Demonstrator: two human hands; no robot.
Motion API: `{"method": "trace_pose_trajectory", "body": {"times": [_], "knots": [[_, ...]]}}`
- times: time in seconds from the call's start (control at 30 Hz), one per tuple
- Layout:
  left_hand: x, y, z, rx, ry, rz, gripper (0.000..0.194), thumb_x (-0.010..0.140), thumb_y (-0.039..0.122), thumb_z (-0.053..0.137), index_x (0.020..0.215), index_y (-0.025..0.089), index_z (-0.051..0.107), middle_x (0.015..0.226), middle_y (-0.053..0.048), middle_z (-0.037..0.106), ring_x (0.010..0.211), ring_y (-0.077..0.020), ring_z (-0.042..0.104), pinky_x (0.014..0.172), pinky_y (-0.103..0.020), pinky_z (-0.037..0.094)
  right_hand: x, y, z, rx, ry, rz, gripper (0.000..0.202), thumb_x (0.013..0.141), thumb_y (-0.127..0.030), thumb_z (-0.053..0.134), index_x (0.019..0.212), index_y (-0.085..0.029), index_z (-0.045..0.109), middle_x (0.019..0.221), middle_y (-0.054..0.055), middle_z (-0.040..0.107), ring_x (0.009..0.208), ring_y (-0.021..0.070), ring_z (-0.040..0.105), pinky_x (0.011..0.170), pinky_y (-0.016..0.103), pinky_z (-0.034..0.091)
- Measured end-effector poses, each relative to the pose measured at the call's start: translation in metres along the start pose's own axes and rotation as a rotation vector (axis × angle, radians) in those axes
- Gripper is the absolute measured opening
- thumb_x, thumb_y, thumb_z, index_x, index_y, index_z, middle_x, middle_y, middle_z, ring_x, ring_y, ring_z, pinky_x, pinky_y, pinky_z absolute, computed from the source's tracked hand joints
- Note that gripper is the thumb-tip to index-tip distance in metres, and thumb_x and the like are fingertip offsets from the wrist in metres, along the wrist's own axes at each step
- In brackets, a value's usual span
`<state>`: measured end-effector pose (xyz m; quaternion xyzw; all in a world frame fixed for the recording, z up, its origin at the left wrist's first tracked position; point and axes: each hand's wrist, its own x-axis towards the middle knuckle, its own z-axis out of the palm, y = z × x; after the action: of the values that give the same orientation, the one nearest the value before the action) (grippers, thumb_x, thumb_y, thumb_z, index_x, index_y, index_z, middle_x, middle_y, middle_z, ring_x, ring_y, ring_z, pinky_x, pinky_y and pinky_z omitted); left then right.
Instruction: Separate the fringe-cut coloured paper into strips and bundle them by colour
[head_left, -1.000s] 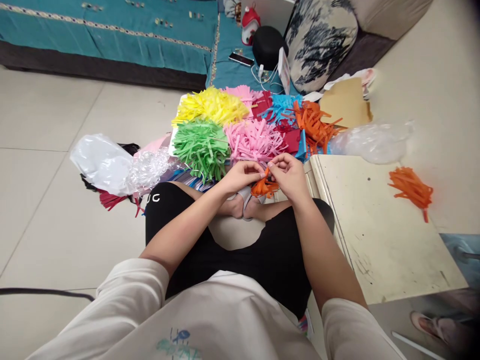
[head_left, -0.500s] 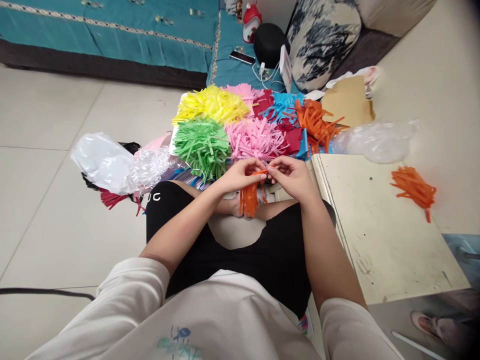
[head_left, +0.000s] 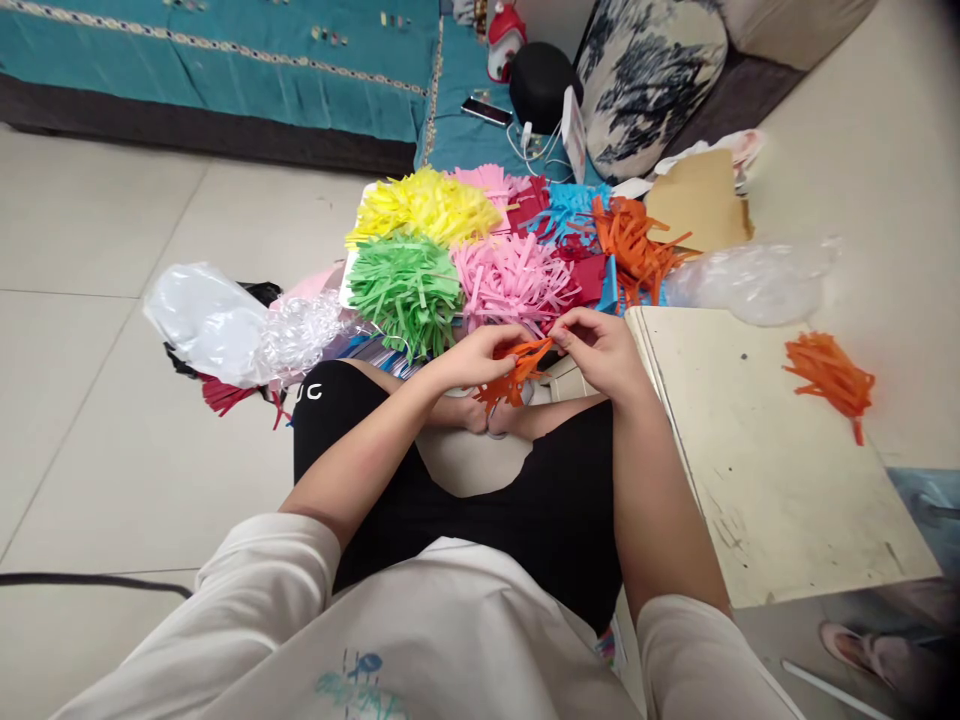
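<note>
**Both hands pinching one orange fringed-paper tassel (head_left: 514,380)**

Through the head camera, far from the room, I'm seeing a long teal fabric-covered seat (head_left: 225,70) stretching across the top. To the person's right, a scuffed cream flat-topped cabinet (head_left: 787,470) is standing close to the knee. Straight ahead, heaps of cut paper fringe are lying side by side: a bright yellow heap (head_left: 427,205), a leaf-green heap (head_left: 405,290) just below it, a pale pink heap (head_left: 514,280) beside the green, and a deep orange heap (head_left: 637,250) farther right. On the cabinet's far right side, I'm noticing a smaller orange paper bunch (head_left: 829,375) resting alone.

The left hand (head_left: 487,355) is curling around the tassel, its thumb and fingers gripping it. The right hand (head_left: 596,350) is pinching the tassel's other end between thumb and forefinger. The tassel is hanging between them, above the person's feet, its strips dangling.
</note>
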<state>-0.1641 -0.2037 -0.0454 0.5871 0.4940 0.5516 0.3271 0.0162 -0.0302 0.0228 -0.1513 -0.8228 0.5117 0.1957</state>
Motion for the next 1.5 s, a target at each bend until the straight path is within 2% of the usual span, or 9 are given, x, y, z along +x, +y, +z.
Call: {"method": "trace_pose_trajectory", "body": {"times": [0.13, 0.27, 0.33, 0.5, 0.67, 0.97, 1.17, 1.3, 1.5], "knots": [[-0.004, -0.001, -0.01, 0.255, -0.067, -0.116, 0.046, 0.082, 0.007, 0.062, 0.121, 0.019, 0.082, 0.118, -0.008, 0.089, 0.108, -0.027, 0.084, 0.103, -0.039, 0.066, -0.001, 0.0, -0.006, 0.005, -0.046, 0.02, 0.066, 0.083, -0.088, 0.097, 0.086, -0.025, 0.078, 0.077, 0.004, 0.07, 0.072, 0.0226, 0.066, 0.07, 0.037, 0.058], [-0.006, -0.001, -0.018, 0.475, 0.152, -0.185, 0.047, 0.08, 0.005, 0.062, 0.119, 0.019, 0.084, 0.128, -0.014, 0.087, 0.124, -0.034, 0.082, 0.116, -0.049, 0.064, -0.003, 0.001, -0.008, -0.023, -0.083, 0.045, 0.064, 0.087, -0.086, 0.095, 0.086, -0.024, 0.079, 0.078, 0.004, 0.073, 0.073, 0.0224, 0.067, 0.071, 0.037, 0.059], [-0.005, 0.001, -0.018, 0.287, 0.176, -0.126, 0.047, 0.085, 0.008, 0.062, 0.127, 0.019, 0.082, 0.131, -0.014, 0.087, 0.127, -0.0328, 0.082, 0.117, -0.049, 0.065, -0.003, 0.001, -0.007, -0.041, -0.093, 0.048, 0.062, 0.088, -0.084, 0.095, 0.087, -0.024, 0.08, 0.08, 0.005, 0.075, 0.074, 0.0228, 0.068, 0.072, 0.037, 0.06], [-0.002, 0.002, -0.012, -0.161, -0.061, 0.025, 0.052, 0.093, 0.022, 0.08, 0.145, 0.021, 0.078, 0.143, -0.016, 0.085, 0.135, -0.0314, 0.083, 0.119, -0.045, 0.066, -0.003, 0.001, -0.004, -0.029, -0.113, 0.042, 0.058, 0.089, -0.081, 0.095, 0.087, -0.025, 0.082, 0.081, 0.005, 0.076, 0.075, 0.0233, 0.069, 0.073, 0.039, 0.061], [-0.005, -0.001, -0.022, 0.051, 0.275, -0.019, 0.023, 0.095, 0.024, 0.075, 0.117, 0.02, 0.081, 0.121, -0.011, 0.085, 0.118, -0.0284, 0.08, 0.113, -0.047, 0.065, -0.002, 0.002, -0.005, 0.01, -0.07, 0.052, 0.064, 0.086, -0.087, 0.096, 0.086, -0.025, 0.078, 0.077, 0.004, 0.073, 0.071, 0.0217, 0.068, 0.07, 0.037, 0.062], [-0.004, 0.025, 0.001, 0.128, -0.025, 0.065, 0.042, 0.113, 0.053, 0.07, 0.09, 0.021, 0.086, 0.124, -0.013, 0.075, 0.121, -0.0302, 0.074, 0.12, -0.048, 0.06, -0.001, 0.002, -0.011, 0.095, 0.043, 0.046, 0.072, 0.078, -0.096, 0.096, 0.087, -0.028, 0.074, 0.075, 0.003, 0.072, 0.067, 0.0199, 0.069, 0.065, 0.035, 0.065], [-0.005, 0.009, -0.001, 0.263, -0.081, 0.014, 0.035, 0.101, 0.038, 0.074, 0.072, 0.02, 0.071, 0.116, -0.011, 0.068, 0.105, -0.0265, 0.071, 0.102, -0.044, 0.063, -0.001, 0.003, -0.02, 0.055, 0.106, 0.039, 0.073, 0.078, -0.098, 0.094, 0.086, -0.028, 0.073, 0.072, 0.001, 0.07, 0.065, 0.0188, 0.069, 0.065, 0.034, 0.065], [-0.009, 0.013, -0.009, 0.351, 0.12, 0.106, 0.013, 0.095, 0.034, 0.079, 0.094, 0.022, 0.072, 0.128, -0.014, 0.071, 0.121, -0.0334, 0.072, 0.112, -0.052, 0.063, -0.001, 0.006, -0.022, 0.033, 0.123, 0.039, 0.074, 0.079, -0.099, 0.093, 0.087, -0.028, 0.073, 0.072, 0.001, 0.07, 0.065, 0.0186, 0.068, 0.066, 0.034, 0.065], [0.002, 0.015, 0.027, 0.037, 0.277, 0.163, 0.057, 0.109, 0.065, 0.079, 0.149, 0.026, 0.067, 0.154, -0.018, 0.074, 0.151, -0.0362, 0.071, 0.131, -0.054, 0.056, -0.002, 0.005, -0.018, 0.022, 0.114, 0.074, 0.074, 0.078, -0.1, 0.092, 0.088, -0.029, 0.073, 0.074, 0.003, 0.07, 0.071, 0.0238, 0.07, 0.07, 0.04, 0.065]]}}
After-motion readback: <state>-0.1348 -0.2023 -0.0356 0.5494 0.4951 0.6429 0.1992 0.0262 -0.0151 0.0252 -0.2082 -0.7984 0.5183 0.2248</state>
